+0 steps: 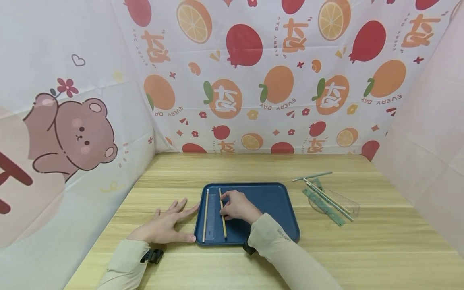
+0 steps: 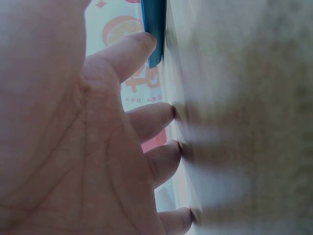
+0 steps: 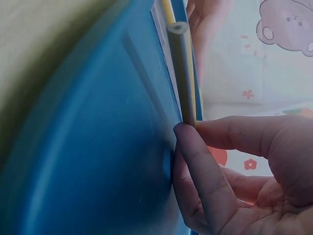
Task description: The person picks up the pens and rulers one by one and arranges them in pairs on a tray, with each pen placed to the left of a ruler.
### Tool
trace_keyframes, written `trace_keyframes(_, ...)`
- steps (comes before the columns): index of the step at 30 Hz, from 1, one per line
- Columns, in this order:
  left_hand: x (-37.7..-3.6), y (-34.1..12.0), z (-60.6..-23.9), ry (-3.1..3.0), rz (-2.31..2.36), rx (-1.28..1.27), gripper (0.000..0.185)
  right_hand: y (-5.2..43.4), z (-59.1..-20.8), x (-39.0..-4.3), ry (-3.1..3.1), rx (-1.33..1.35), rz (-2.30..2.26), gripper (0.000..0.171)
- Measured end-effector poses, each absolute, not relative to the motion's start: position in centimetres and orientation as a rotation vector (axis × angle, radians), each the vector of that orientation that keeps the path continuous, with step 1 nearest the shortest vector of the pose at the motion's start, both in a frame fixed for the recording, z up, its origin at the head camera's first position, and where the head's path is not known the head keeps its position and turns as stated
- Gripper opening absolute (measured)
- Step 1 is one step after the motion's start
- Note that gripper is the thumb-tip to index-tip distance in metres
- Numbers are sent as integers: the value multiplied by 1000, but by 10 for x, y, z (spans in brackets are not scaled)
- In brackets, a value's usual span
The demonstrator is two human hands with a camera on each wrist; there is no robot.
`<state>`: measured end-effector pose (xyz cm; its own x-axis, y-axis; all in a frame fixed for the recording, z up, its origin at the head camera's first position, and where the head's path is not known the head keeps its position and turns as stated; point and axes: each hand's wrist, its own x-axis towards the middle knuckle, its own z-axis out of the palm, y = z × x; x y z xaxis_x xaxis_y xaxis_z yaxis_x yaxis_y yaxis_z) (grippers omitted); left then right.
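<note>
A blue tray (image 1: 266, 203) lies on the wooden table. In its left part, a pencil (image 1: 206, 219) lies lengthwise beside a clear ruler (image 1: 212, 221). My right hand (image 1: 239, 207) pinches a yellow pencil (image 1: 224, 230) between thumb and fingers, just right of the ruler; the right wrist view shows this pencil's (image 3: 184, 78) unsharpened end raised above the tray floor. My left hand (image 1: 164, 226) spreads its fingers at the tray's left edge, thumb and index finger at the rim. In the left wrist view, the other fingertips (image 2: 168, 159) rest on the table.
Right of the tray lies a loose pile: several pencils (image 1: 331, 201), a green ruler (image 1: 326, 207) and a clear protractor (image 1: 314, 203) partly covered by them. One green pencil (image 1: 315, 176) lies behind the pile. A patterned cloth (image 1: 268, 121) hangs along the table's back edge.
</note>
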<state>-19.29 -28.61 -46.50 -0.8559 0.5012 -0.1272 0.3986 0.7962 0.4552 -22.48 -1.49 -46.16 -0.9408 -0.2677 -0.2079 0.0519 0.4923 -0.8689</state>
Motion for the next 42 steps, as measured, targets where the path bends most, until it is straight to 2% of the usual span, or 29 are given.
trace_keyframes(42,-190,-286,-464,2735,618,703,98,-34,-454,-215,2543,-232,-1299,54)
